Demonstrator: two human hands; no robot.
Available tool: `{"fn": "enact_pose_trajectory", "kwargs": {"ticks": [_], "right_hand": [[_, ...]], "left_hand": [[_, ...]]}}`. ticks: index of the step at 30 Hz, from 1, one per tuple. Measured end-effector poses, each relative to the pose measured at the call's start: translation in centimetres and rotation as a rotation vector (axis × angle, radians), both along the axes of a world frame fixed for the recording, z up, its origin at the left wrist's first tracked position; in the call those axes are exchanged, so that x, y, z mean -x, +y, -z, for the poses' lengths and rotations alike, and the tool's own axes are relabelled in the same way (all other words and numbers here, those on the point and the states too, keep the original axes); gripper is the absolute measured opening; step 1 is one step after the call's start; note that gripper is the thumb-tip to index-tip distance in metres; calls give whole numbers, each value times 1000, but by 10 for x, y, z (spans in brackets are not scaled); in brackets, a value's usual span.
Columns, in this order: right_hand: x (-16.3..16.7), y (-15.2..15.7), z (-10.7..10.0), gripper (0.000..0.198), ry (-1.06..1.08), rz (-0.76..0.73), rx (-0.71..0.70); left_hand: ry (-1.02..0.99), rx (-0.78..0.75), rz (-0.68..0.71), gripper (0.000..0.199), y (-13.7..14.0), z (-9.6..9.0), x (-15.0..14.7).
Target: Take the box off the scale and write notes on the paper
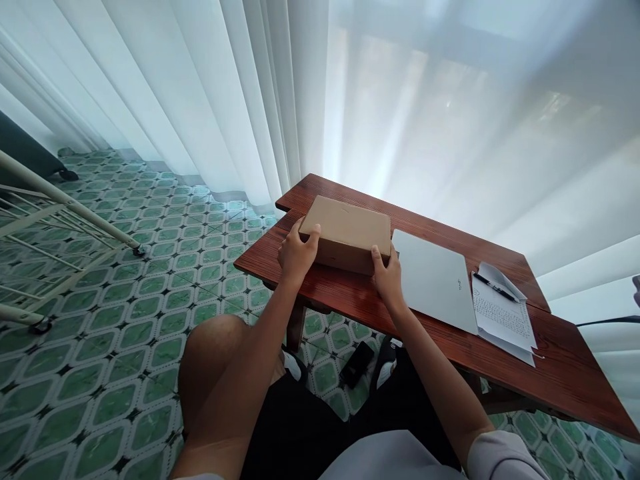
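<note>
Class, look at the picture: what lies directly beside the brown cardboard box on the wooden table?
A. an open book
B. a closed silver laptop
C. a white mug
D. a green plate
B: a closed silver laptop lies flat on the dark red wooden table next to the brown cardboard box that both hands hold.

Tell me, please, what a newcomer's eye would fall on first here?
Probably the brown cardboard box at the left end of the red-brown wooden table, gripped at its near corners by the left hand and right hand. Beside it on the right lies a closed silver laptop, then papers with a pen.
</note>
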State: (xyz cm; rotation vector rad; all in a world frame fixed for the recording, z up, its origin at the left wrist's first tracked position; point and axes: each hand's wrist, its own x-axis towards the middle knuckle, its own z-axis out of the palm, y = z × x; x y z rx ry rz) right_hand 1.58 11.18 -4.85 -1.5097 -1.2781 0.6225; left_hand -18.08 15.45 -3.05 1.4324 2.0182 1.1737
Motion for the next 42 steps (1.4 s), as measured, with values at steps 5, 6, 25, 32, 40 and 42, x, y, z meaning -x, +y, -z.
{"fn": "enact_pose_trajectory", "kwargs": {"ticks": [5, 6, 25, 32, 40, 42], "right_hand": [[-3, 2, 2, 74, -11, -34, -7], [-4, 2, 2, 75, -15, -41, -5], [-31, -13, 7, 83, -93, -199, 33], [-81, -47, -16, 46, -124, -186, -197], [-171, -93, -35, 39, -314, -184, -217], [-197, -104, -35, 40, -362, -142, -217]], "left_hand": [[-52, -7, 6, 57, 4, 8, 4], [-63, -12, 9, 57, 5, 9, 5], [21, -342, -6, 57, -3, 13, -4], [481, -740, 45, 46, -25, -7, -28], [632, -1161, 413, 57, -61, -28, -91], [639, -1164, 516, 60, -70, -29, -112]]}}
